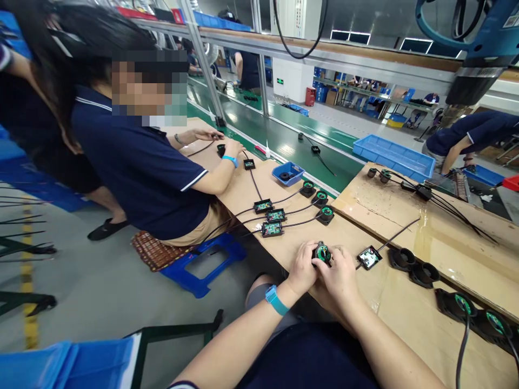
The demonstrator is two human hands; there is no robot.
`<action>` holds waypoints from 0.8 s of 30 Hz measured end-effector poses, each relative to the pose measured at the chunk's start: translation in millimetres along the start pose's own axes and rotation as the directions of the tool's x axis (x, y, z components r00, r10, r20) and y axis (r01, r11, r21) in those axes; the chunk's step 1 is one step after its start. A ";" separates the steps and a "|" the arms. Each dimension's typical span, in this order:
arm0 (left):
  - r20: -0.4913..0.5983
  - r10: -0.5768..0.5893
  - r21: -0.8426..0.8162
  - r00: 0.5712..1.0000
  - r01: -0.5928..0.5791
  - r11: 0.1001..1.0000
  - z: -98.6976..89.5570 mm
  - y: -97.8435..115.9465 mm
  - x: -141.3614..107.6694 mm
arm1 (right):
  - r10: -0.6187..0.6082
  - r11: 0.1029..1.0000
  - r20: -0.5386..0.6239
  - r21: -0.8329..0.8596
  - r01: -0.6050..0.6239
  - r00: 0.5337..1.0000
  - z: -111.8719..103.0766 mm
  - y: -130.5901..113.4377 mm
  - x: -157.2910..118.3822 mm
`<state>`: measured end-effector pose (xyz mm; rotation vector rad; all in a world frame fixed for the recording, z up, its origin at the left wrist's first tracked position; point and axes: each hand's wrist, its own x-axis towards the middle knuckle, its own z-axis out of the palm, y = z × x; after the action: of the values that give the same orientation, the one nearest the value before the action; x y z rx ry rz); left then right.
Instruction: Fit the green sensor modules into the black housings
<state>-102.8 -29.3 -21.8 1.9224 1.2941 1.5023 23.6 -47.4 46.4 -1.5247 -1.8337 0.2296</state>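
Navy shirt (312,359), left grip (302,268) and right grip (341,271) around housing (323,252), tool label (511,17) unreadable

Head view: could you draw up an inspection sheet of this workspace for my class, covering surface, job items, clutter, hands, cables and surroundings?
Surface: brown work surface, with parts spread along it.
Job items: round black housing with green inside, in hand; open black box with a circuit board, just to the right.
Clutter: small blue bin with a black part inside; more round black parts at right.
Hands: left hand and right hand hold the housing between them.
Cables: black cable running from the open box; others farther along the surface.
Surroundings: seated co-worker at left; green surface beyond.
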 end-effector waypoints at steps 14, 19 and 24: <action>0.113 -0.258 0.063 0.959 0.252 0.966 -1.7 -13.0 -2.3 | -0.156 0.988 0.183 0.031 0.153 0.971 12.4 26.4 -1.1; 0.105 -0.228 0.004 0.968 0.229 0.974 1.4 -26.9 1.5 | -0.232 0.966 0.176 -0.075 0.248 0.957 -19.6 25.0 26.6; -0.048 -0.034 -0.225 0.998 0.022 0.974 -4.4 -30.7 -1.9 | -0.142 0.979 -0.003 -0.146 0.140 0.990 -35.3 27.0 29.7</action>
<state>-119.9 -16.4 -44.3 1.7259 1.1134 1.6184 65.7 -23.5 69.0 -1.4804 -1.9750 0.0181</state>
